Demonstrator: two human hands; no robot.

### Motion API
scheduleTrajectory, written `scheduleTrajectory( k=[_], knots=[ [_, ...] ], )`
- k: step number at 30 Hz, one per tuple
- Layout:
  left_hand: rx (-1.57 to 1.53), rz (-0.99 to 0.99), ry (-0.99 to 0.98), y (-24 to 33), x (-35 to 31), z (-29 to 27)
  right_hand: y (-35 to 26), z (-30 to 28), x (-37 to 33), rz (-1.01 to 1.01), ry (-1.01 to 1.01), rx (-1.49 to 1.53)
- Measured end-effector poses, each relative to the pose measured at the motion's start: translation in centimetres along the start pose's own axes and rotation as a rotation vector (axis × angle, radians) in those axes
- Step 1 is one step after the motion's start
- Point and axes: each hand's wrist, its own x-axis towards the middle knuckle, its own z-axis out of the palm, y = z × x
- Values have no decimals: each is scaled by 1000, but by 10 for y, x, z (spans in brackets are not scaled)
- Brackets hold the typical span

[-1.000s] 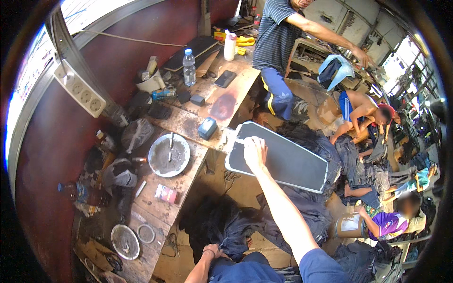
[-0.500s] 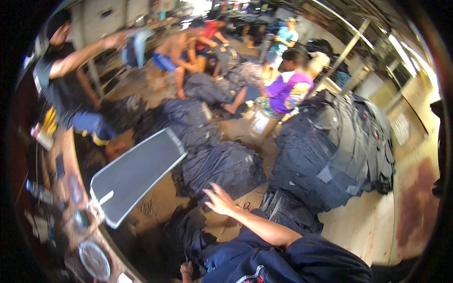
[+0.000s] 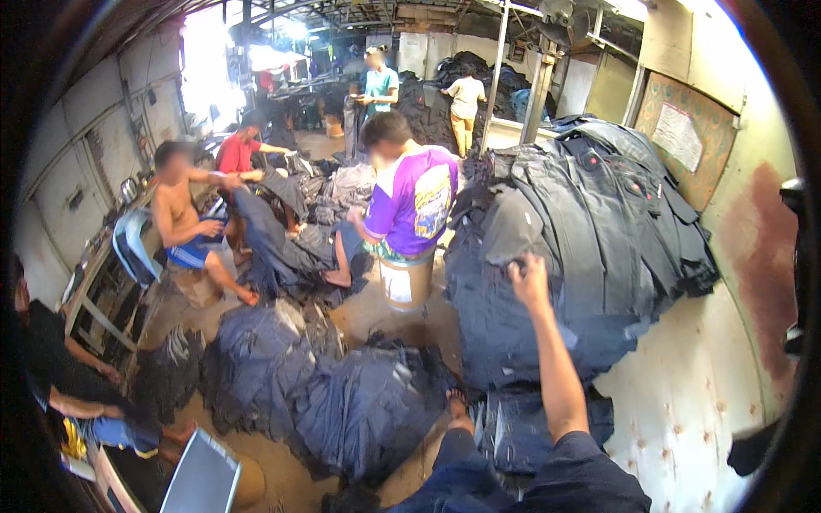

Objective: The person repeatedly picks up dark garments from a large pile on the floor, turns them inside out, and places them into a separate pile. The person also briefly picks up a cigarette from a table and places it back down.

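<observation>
Spread mid-air earlier, the bare right hand (image 3: 530,280) now curls its fingers, pinching one bulky charcoal-cloth heap (image 3: 599,239); one pale-edged grey board (image 3: 198,479) shows; left hand's fingers, cannot tell.

Daylight blazes in at the far left, burning the opening (image 3: 202,68) to plain white, and another hard glow hangs under the roof beams (image 3: 436,13). Over here on the right, the pale boards (image 3: 676,402) look washed out, while the big cloth heap (image 3: 590,239) catches a soft sheen along its upper folds. The lower left sits dimmer. Faces (image 3: 174,160) are smudged, and the walls (image 3: 77,154) bow toward a black, rounded rim.
</observation>
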Motion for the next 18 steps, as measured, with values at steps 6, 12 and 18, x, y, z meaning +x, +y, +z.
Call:
scheduleTrajectory(
  k=[6,12,18],
  knots=[
    [5,-1,106,229,167,-5,185,110,311,-43,48,-101],
    [-12,-186,173,357,231,13,368,196,467,49,-56,-477],
    [-65,-611,235,320,131,6,504,238,550,-22,-178,-573]
  ],
)
